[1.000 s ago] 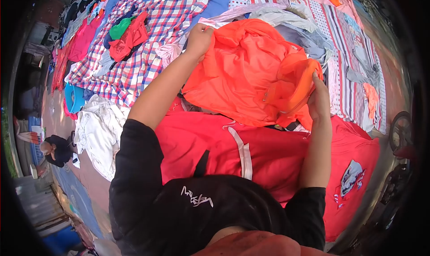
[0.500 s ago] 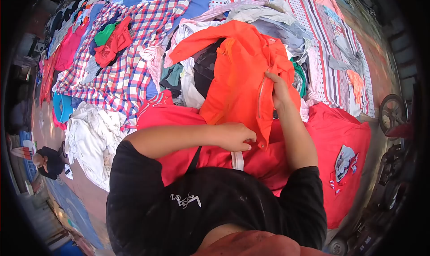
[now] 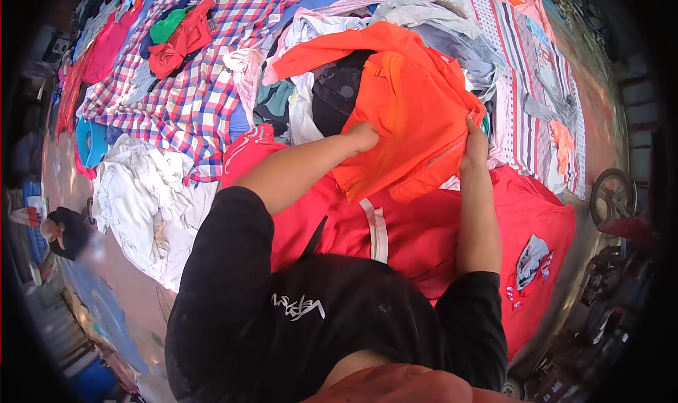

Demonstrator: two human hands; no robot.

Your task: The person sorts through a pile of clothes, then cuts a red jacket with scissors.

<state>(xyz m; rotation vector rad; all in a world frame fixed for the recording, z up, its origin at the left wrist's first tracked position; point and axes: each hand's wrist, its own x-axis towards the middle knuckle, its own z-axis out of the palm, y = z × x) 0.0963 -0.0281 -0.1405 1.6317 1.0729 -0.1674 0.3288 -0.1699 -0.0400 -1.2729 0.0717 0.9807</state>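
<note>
1. Head view, left hand (image 3: pixel 361 136): its fingers are curled shut into the left side of the orange jacket (image 3: pixel 406 113), the knuckles up and the fingertips buried in the cloth, so it grips the garment from that edge.

2. Head view, right hand (image 3: pixel 474 143): it pinches the jacket's right edge, the fingers closed on a fold of cloth just beside a line that looks like a zip seam. The thumb side cannot be made out.

3. The orange jacket is stretched between the two sets of fingers, lifted off the heap. One sleeve trails away past the left fingers toward the far side; the lower hem hangs down on the near side of both hands.

4. Just beyond the left fingers, half under the jacket, lies a black garment (image 3: pixel 335 92), with a white one just beside it.

5. On the near side of both hands, under the forearms, a red shirt (image 3: pixel 438 233) with a white strip is spread flat; its printed patch lies well out past the right fingers.

6. Well beyond the left fingers a checked shirt (image 3: pixel 205 85) is laid out, a red and green bundle (image 3: pixel 176 39) resting on it.

7. Out past the right fingers lies a striped cloth (image 3: pixel 522 106).

8. Far off beyond the left elbow, another person (image 3: pixel 60 233) crouches at the edge of the ground.
</note>
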